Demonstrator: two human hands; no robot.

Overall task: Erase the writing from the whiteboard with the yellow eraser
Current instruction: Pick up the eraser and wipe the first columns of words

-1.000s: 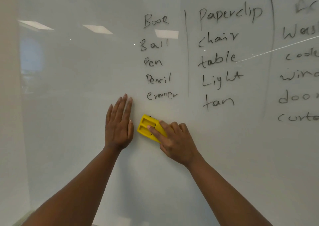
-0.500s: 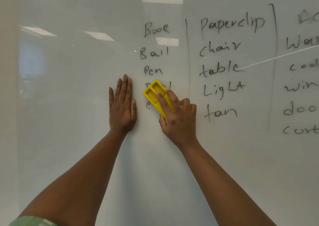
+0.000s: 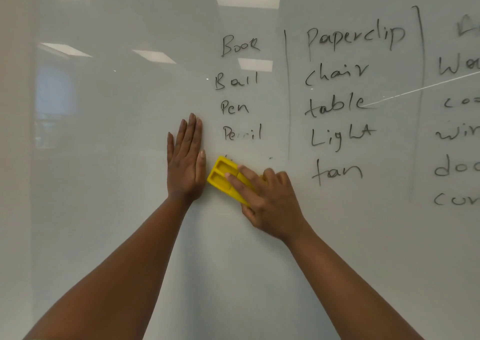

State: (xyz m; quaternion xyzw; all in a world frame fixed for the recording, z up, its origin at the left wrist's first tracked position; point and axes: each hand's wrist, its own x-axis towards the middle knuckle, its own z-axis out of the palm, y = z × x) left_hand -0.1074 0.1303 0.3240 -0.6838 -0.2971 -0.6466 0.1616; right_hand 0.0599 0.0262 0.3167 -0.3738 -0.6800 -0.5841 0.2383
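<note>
The whiteboard (image 3: 104,210) fills the view and carries black handwritten word lists. The left column (image 3: 240,46) reads Book, Ball, Pen and a smudged Pencil (image 3: 242,133). Below that, only faint specks are left of the lowest word. My right hand (image 3: 267,199) holds the yellow eraser (image 3: 220,175) against the board right there, two fingers stretched along its back and the others curled at its edge. My left hand (image 3: 185,158) lies flat on the board, fingers straight, just left of the eraser.
A middle column (image 3: 342,103) reads Paperclip, chair, table, Light, fan, set between two vertical lines. A third column (image 3: 457,137) is cut off at the right edge. A thin white streak (image 3: 420,88) runs from "table" to the right. Ceiling lights reflect in the board.
The eraser went up over the two lowest left-column words and came back down. The lowest word is nearly gone and "Pencil" is smudged. My left hand stayed flat in place.
</note>
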